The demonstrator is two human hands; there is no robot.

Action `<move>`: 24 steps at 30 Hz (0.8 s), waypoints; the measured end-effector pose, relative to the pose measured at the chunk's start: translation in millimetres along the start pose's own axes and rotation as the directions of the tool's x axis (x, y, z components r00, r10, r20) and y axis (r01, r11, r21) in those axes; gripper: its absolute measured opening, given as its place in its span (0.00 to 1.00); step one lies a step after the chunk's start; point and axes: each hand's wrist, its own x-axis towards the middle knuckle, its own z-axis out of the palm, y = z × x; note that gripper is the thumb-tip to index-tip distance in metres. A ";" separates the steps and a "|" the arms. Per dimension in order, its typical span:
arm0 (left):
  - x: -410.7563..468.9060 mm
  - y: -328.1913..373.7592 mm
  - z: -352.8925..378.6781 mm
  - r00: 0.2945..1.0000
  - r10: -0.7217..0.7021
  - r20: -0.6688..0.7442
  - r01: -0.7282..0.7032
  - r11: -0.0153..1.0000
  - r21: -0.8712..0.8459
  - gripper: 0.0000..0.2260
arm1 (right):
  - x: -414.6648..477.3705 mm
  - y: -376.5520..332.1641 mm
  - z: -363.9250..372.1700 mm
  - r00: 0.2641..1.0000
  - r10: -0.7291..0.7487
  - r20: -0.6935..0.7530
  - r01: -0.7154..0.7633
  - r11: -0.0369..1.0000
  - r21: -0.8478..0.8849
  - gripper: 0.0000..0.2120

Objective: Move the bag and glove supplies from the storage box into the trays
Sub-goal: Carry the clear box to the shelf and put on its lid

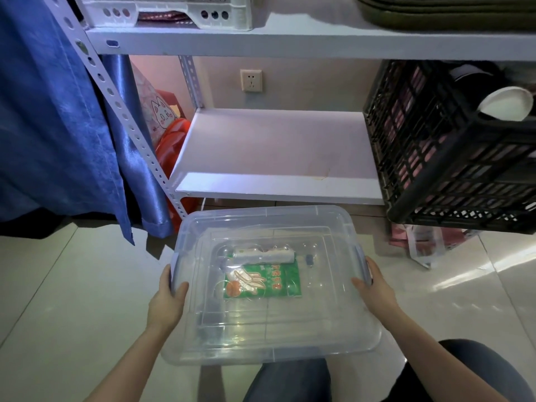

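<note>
We hold the clear, round-cornered plastic storage box by its short sides, left hand and right hand, fingers clasping the rim, above the glossy tiled floor. Inside, toward its far edge, lie a white bag roll and, just beside it, a flat green glove packet, its characters too blurred to read.

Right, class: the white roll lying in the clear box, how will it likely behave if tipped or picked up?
The white roll is a cylinder on its side, so it would probably roll if the clear box tilts. It looks like wound thin film, so likely light and slightly squashy. The green glove packet beside it may stop it that way.
</note>
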 end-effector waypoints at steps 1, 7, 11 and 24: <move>-2.6 -2.5 -2.6 0.999 0.007 0.040 -0.005 0.999 -0.039 0.27 | -3.3 0.9 -1.2 1.000 0.005 0.021 -0.005 1.000 0.008 0.31; -26.7 -2.2 -29.2 0.996 0.088 0.015 -0.084 0.983 -0.164 0.28 | -25.3 -7.9 -16.9 1.000 -0.019 -0.016 0.021 0.984 0.179 0.31; -36.3 18.6 -59.6 0.988 0.151 -0.041 -0.156 0.961 -0.230 0.27 | -46.1 -29.5 -46.0 0.994 -0.084 -0.067 0.098 0.964 0.246 0.29; -23.6 143.7 -159.2 0.922 0.343 -0.181 -0.383 0.877 -0.289 0.27 | -77.5 -131.9 -167.3 0.910 -0.256 -0.327 0.355 0.887 0.294 0.29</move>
